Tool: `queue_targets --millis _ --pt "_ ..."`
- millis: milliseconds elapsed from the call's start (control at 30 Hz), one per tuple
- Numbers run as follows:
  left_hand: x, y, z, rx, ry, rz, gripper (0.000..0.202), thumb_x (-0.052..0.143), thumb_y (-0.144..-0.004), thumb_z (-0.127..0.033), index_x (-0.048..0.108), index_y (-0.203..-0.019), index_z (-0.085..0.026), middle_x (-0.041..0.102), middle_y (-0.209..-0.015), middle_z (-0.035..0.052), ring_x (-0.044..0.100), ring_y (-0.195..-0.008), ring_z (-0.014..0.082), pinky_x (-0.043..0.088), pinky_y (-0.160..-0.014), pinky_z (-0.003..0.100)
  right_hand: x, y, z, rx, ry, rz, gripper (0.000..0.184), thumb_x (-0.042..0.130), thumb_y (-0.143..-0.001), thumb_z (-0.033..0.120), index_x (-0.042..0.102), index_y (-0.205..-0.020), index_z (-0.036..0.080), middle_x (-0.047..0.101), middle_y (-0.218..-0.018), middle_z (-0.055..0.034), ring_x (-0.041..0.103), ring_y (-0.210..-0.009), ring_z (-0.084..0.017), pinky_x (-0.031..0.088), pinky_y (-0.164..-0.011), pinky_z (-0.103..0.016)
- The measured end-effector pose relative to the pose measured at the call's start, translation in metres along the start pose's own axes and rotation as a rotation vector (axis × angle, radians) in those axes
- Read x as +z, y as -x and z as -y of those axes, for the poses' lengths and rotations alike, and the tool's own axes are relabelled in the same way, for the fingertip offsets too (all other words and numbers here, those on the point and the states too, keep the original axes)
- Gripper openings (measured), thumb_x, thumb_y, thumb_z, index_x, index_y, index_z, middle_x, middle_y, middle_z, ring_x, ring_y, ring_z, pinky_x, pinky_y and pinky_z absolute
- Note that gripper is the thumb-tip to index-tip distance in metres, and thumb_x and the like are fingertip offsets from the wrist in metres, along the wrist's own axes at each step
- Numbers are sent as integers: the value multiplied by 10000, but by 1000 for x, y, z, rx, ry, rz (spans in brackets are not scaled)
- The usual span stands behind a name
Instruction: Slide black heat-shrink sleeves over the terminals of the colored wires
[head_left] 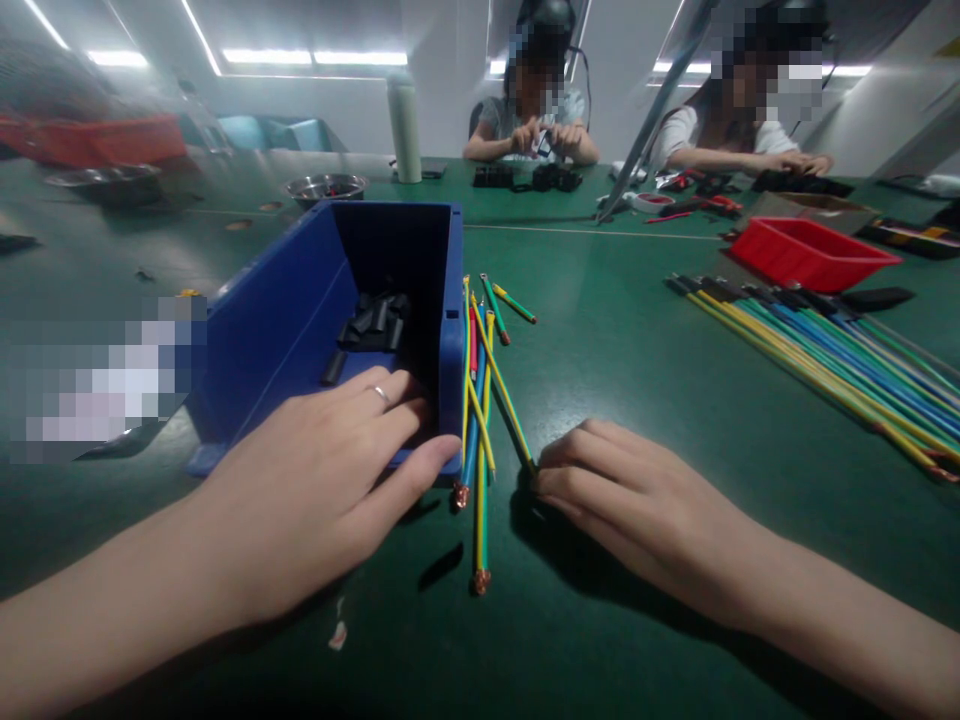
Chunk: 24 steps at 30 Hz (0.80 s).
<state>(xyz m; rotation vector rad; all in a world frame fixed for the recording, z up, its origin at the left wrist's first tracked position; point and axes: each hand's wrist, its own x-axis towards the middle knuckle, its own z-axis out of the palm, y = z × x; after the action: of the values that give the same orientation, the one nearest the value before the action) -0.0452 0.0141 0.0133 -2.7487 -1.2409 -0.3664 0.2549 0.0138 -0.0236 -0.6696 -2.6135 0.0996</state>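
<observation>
Wires (481, 425) lie between blue bin (274, 305) and red tray (802, 262).

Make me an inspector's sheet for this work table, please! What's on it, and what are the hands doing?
Surface: green table, shiny in places.
Job's things: blue bin with black tubes inside.
Clutter: small pale scrap in front; red tray at right.
Hands: left hand, fingers inside the bin; right hand appears to pinch a yellow-green wire.
Cables: loose wires beside the bin, some with bare copper ends; wire bundle at right.
Surroundings: one person ahead, another person further right; pale bottle.
</observation>
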Motion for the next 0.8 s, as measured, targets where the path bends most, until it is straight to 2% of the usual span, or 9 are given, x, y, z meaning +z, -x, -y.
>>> queue_targets --millis 167,400,500,633,800 --pt "-3 -1 1 -43 46 51 853 76 -1193 -565 818 -995 -194 830 -1124 154 782 -929 299 663 -781 478 -1 0 -1 -36 3 -30 220 514 -1127 108 717 -1046 138 690 -890 -48 565 -788 -171 446 -690 -320" --pt "-1 1 1 -68 36 22 821 102 -1183 -608 792 -1088 -172 825 -1200 178 808 -1020 350 693 -870 575 -1 -4 2 3 -2 -27 203 519 -1123 129 674 -999 173 686 -847 -26 554 -742 -172 442 -644 -309" --pt "-1 2 0 -88 58 41 815 111 -1181 -622 783 -1138 -162 820 -1227 185 812 -1041 364 692 -890 599 2 -4 2 56 -26 -25 123 553 -1085 111 660 -1084 172 715 -913 -36 592 -775 -185 482 -649 -308" --pt "-1 1 -2 -122 81 59 856 94 -1171 -646 809 -1114 -180 816 -1164 163 802 -1012 359 677 -908 589 2 -3 2 110 -18 22 258 574 -1071 149 660 -1313 166 735 -1076 -85 637 -901 -239 550 -719 -367" --pt "-2 -1 -3 -146 82 103 864 112 -1171 -612 852 -969 -215 792 -1126 153 775 -927 334 650 -800 513 -1 -2 0 133 -42 72 265 546 -1101 209 694 -1321 196 730 -1207 -122 640 -981 -264 568 -777 -418"
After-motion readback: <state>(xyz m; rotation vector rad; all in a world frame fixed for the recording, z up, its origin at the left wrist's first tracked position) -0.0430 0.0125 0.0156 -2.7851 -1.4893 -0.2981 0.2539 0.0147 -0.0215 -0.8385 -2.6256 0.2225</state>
